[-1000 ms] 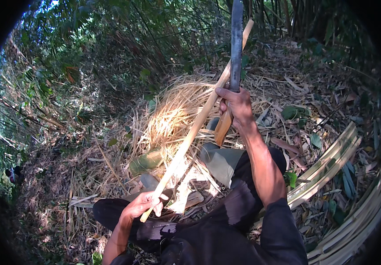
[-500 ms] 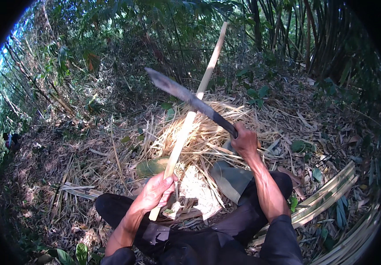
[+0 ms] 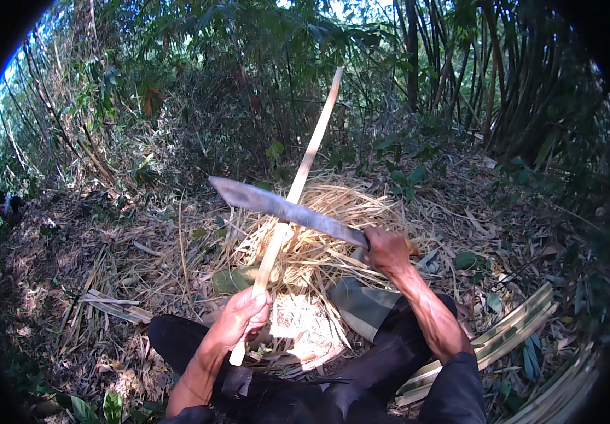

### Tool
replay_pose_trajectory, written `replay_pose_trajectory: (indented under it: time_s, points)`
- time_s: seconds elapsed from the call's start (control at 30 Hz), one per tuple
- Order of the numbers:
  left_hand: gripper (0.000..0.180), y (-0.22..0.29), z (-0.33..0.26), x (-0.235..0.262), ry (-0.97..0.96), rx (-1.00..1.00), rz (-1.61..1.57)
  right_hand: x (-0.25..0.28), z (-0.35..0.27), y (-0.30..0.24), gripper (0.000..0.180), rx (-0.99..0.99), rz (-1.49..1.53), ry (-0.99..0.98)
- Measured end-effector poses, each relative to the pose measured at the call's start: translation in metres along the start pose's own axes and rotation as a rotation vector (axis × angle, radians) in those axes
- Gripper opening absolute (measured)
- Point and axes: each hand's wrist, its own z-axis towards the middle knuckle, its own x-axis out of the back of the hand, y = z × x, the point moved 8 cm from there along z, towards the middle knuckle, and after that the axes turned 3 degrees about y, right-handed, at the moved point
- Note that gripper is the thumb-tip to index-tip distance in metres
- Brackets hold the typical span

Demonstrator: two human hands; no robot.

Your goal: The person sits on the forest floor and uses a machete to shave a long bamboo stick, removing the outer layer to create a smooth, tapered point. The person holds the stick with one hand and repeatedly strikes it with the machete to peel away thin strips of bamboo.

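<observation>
Head view, looking down: the left hand's (image 3: 243, 316) grip is wrapped around the lower part of a pale bamboo strip (image 3: 308, 153), which slants up and away above a heap of curly shavings (image 3: 344, 201). The right hand's (image 3: 388, 249) grip is curled firmly around the handle of a machete (image 3: 255, 196), whose blade crosses the strip above the left hand; whether it touches cannot be told. The likeliest harm is a cut to the left fingers, should the blade skid down the strip toward them. A loose left grip could let the strip twist, turning the edge aside. An overlong stroke could reach the dark trousers (image 3: 177, 340) beneath.
</observation>
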Motion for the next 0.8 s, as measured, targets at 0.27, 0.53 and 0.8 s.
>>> replay_pose_trajectory:
  time_s: [0.27,0.53,0.8]
  points:
    - [0.024,-0.016,-0.024,-0.004,-0.182,0.125,-0.218,0.012,0.004,0.081,0.011,-0.425,-0.059,0.056]
    - [0.017,-0.007,-0.021,0.005,-0.069,0.07,-0.117,0.01,-0.002,0.057,0.015,-0.235,-0.096,0.024]
    - [0.025,-0.011,-0.033,0.004,-0.104,0.164,-0.122,0.015,0.004,0.079,0.016,-0.309,-0.146,0.01]
